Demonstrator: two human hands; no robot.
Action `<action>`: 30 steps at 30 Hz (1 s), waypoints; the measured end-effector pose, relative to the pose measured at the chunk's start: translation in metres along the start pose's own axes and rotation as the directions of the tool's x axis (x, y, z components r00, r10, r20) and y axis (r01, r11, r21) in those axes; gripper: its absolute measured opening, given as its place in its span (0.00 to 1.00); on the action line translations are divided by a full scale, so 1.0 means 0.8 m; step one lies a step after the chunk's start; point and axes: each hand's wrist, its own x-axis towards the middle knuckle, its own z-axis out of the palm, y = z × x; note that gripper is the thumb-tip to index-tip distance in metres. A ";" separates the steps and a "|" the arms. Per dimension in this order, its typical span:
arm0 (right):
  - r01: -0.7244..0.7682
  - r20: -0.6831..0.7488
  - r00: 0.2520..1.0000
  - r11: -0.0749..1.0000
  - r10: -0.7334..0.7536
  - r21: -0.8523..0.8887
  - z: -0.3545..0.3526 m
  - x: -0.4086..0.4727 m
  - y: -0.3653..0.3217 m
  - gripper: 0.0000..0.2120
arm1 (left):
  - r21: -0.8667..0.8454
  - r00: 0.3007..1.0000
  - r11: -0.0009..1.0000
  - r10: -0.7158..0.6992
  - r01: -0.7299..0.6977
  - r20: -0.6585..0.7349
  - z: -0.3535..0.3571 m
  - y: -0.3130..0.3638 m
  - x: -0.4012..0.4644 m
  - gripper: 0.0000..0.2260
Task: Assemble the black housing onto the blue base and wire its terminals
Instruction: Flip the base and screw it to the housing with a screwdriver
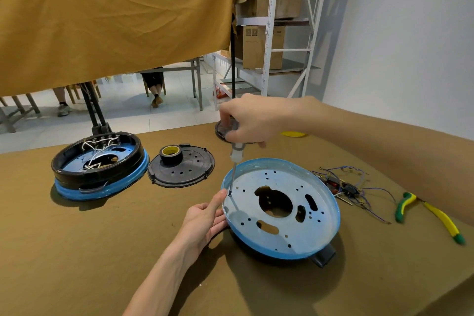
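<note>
A round blue base (pixel 318 238) with a perforated pale plate lies tilted at the table's middle right, a black part showing under its near edge. My right hand (pixel 251 120) grips the handle of a screwdriver (pixel 234 169) held upright, its tip at a hole near the base's left rim. My left hand (pixel 205 218) rests against that rim, the index finger stretched up beside the tip. A second blue base with a black housing (pixel 100 164) fitted on it and white wires inside sits at the left.
A black perforated cover (pixel 187 174) carries a roll of black tape (pixel 171 153). A bundle of thin wires and small parts (pixel 351 187) and yellow-green pliers (pixel 431 215) lie right of the base. Another black part (pixel 220 131) sits behind my right hand. Shelving stands beyond.
</note>
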 end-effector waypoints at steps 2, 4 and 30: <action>-0.018 -0.038 0.999 0.998 0.016 -0.056 0.003 0.001 -0.001 0.14 | 0.001 1.000 1.000 0.005 -0.005 0.002 0.000 0.000 0.000 0.53; -0.014 0.058 0.998 0.998 0.010 0.060 0.000 0.000 0.001 0.16 | 0.010 1.000 1.000 0.007 -0.007 0.005 -0.001 -0.001 0.000 0.52; -0.005 0.003 1.000 0.999 0.004 0.052 0.007 -0.006 0.006 0.12 | -0.002 0.999 1.000 -0.022 0.022 0.025 -0.005 -0.001 0.001 0.53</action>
